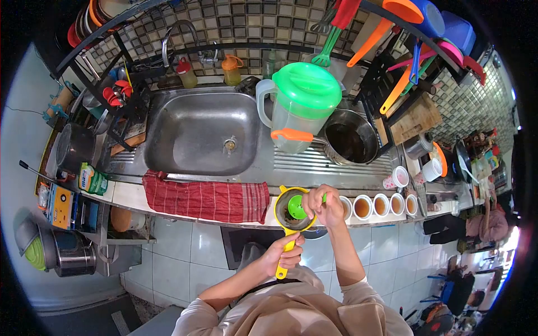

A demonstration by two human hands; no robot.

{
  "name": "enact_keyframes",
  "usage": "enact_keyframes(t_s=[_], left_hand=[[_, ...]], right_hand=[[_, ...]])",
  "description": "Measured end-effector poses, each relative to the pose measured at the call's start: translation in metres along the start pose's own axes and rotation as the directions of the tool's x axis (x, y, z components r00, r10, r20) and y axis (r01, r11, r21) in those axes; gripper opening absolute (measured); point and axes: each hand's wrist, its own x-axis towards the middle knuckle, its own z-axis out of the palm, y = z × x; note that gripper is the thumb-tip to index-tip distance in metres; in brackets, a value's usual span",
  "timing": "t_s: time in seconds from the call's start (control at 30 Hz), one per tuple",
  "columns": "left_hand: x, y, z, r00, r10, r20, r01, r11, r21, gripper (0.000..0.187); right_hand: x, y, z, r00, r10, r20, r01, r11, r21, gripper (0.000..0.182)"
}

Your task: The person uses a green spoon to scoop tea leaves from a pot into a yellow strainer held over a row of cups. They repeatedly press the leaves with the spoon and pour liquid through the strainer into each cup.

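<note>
Straining is judged to be the step in hand, worked at the front edge of the pale tiled counter [126,195], in the lower centre of the frame. A round mesh strainer with a yellow plastic rim and handle [284,203] is held there by the left hand [287,255], whose fingers are wrapped around the handle. A small bright-green plastic scoop [296,208] is held over the strainer's bowl by the right hand [328,209], with the handle pinched between thumb and fingers; whether the mesh is touched by the scoop cannot be told. Dark residue [291,218] is seen in the strainer, while what lies directly beneath is hidden.

For a clean result, the strainer should be held level and firmly, and the scoop worked gently so that no residue is tipped over the rim. Care is called for at the right hand, since white cups of amber liquid [363,218] are lined up just beside it, right of centre in the frame, and could be knocked by the wrist.
</note>
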Motion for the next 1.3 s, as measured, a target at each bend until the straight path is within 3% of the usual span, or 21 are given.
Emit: enact_keyframes(t_s=[0.47,0.83,0.93,1.07,1.3], left_hand=[[-0.001,-0.001,0.001,1.000,0.019,-0.009,-0.019,0.998,-0.053,0.024],[0.000,-0.002,-0.003,0.999,0.020,0.029,-0.017,0.997,-0.072,0.022],[-0.001,-0.002,-0.002,0.999,0.020,0.031,-0.018,0.997,-0.072,0.022],[0.000,-0.002,-0.005,0.999,0.018,0.042,-0.014,0.996,-0.093,0.022],[-0.001,-0.002,-0.002,1.000,0.020,0.016,-0.019,0.998,-0.062,0.024]], right_hand=[[-0.011,0.000,0.014,0.996,-0.068,-0.062,0.069,0.997,0.017,0.039],[-0.023,0.007,0.031,0.937,-0.246,-0.250,0.184,0.952,-0.246,0.037],[-0.024,0.006,0.038,0.934,-0.273,-0.231,0.194,0.929,-0.315,0.039],[-0.028,0.014,0.035,0.925,-0.287,-0.250,0.209,0.931,-0.299,0.038],[-0.019,0.009,0.022,0.978,-0.143,-0.149,0.120,0.981,-0.153,0.040]])
